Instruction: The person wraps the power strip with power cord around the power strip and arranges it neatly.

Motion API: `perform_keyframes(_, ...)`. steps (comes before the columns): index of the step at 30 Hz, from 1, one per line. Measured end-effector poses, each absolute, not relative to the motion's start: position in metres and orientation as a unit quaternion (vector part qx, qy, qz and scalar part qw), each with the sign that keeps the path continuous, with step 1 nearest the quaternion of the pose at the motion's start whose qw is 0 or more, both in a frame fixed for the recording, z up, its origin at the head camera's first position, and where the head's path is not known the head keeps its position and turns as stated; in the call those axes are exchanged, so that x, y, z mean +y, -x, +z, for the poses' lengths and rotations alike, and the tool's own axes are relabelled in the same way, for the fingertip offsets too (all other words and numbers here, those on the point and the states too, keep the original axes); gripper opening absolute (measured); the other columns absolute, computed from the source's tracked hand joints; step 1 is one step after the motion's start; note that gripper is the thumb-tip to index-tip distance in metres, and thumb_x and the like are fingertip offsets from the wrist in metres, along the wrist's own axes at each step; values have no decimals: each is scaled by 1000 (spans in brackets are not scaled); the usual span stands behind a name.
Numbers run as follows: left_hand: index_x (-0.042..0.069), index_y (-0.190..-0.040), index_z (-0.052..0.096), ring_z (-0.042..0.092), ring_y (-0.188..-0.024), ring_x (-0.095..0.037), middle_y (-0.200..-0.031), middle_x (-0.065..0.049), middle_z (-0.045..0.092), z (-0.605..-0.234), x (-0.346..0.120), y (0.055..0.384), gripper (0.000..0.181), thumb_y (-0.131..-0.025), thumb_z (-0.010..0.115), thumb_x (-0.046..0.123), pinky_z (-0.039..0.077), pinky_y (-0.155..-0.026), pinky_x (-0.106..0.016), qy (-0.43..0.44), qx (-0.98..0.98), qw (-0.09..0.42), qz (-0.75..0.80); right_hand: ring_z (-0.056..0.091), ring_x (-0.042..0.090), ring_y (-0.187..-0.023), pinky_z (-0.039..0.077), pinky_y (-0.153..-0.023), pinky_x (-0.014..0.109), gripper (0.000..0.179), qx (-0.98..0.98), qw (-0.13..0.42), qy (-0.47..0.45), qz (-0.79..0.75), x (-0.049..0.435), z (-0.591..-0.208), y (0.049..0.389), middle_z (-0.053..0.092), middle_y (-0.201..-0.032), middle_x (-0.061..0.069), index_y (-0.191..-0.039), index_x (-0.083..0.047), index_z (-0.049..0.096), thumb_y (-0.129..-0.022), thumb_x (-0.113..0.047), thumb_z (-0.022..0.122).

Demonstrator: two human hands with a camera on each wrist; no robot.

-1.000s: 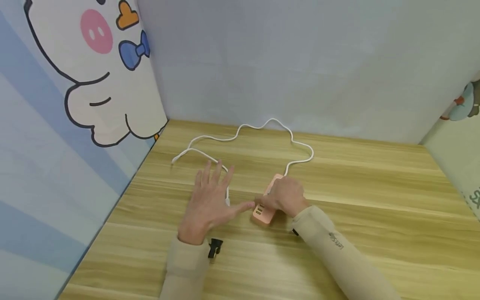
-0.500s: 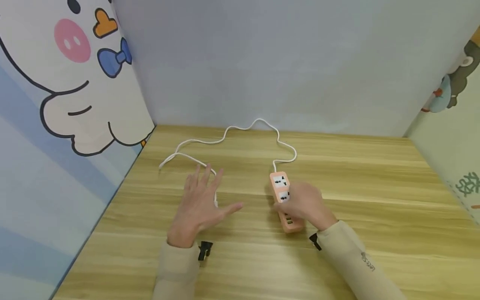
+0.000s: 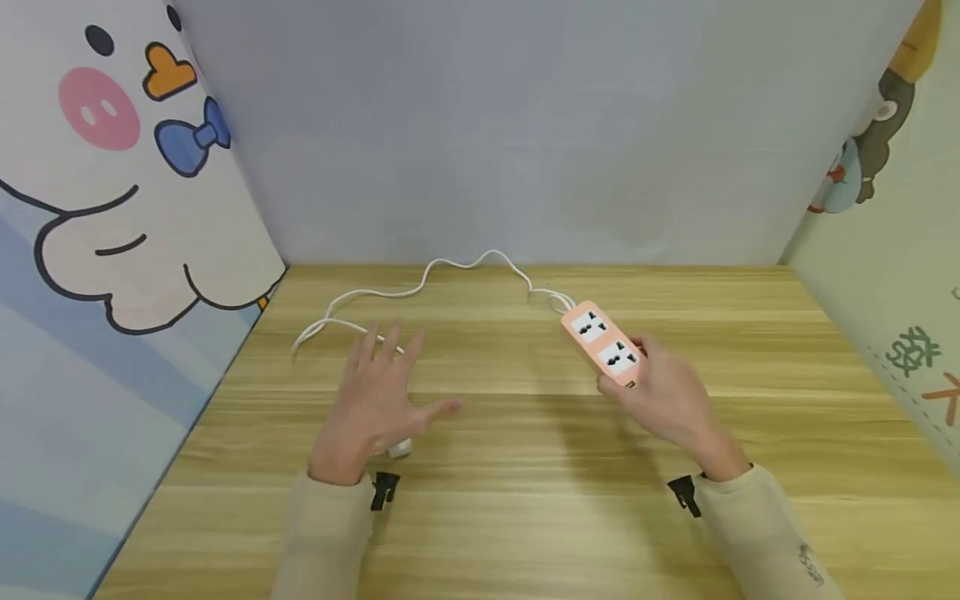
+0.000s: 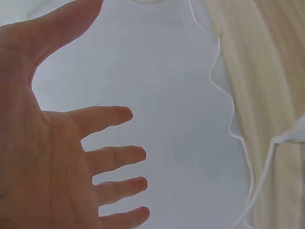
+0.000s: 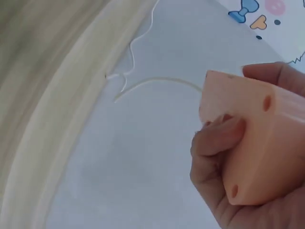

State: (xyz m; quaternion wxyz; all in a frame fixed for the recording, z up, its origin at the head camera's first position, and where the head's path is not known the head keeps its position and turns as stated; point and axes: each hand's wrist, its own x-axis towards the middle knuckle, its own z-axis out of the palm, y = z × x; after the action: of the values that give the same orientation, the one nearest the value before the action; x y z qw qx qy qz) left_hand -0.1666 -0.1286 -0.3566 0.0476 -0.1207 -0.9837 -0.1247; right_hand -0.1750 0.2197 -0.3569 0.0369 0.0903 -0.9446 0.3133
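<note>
My right hand (image 3: 667, 396) grips the near end of a peach power strip (image 3: 604, 342), lifted over the table with its two white socket panels facing up. In the right wrist view, fingers (image 5: 221, 136) curl around the strip's peach casing (image 5: 252, 138). A white cord (image 3: 390, 293) runs from the strip's far end, loops along the back of the table and returns to the left. My left hand (image 3: 367, 404) hovers with fingers spread and holds nothing. Partly hidden under it, a white plug (image 3: 400, 448) lies on the table. In the left wrist view the palm (image 4: 52, 162) faces the camera.
The wood-grain table (image 3: 510, 517) meets a plain pale wall cloth (image 3: 510, 133) at the back. Cartoon-printed cloth (image 3: 150, 275) stands along the left edge, and a pale green printed cloth (image 3: 885, 275) on the right. Black clips sit at both cuffs.
My right hand has picked the power strip up off the table and carried it right and up, drawing the cord's end with it. The left hand stays spread. The head view has shifted.
</note>
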Motion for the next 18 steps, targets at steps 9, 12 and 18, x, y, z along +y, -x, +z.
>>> perform_keyframes(9, 14, -161, 27, 9, -155, -47, -167, -21, 19, -334, -122, 177, 101, -87, 61, 73, 10, -124, -62, 136, -981, 71, -122, 55, 18, -71, 44, -63, 30, 51, -943, 74, -155, 287, 244, -339, 166, 67, -92, 11, -118, 3, 62, -78, -21, 82)
perform_keyframes(12, 15, -162, 25, 11, -155, -46, -167, -20, 20, -331, -120, 179, 100, -87, 63, 70, 10, -124, -62, 138, -980, 66, -124, 51, 13, -68, 41, -61, 27, 46, -937, 133, -202, 251, 250, -334, 162, 66, -89, 6, -115, -1, 67, -76, -21, 83)
perform_keyframes(18, 14, -161, 26, 14, -154, -46, -166, -21, 22, -322, -111, 187, 103, -85, 69, 67, 13, -124, -61, 154, -977, 83, -120, 45, 6, -58, 39, -51, 22, 46, -907, 253, -250, 225, 257, -316, 160, 67, -85, 4, -118, -9, 72, -75, -19, 84)
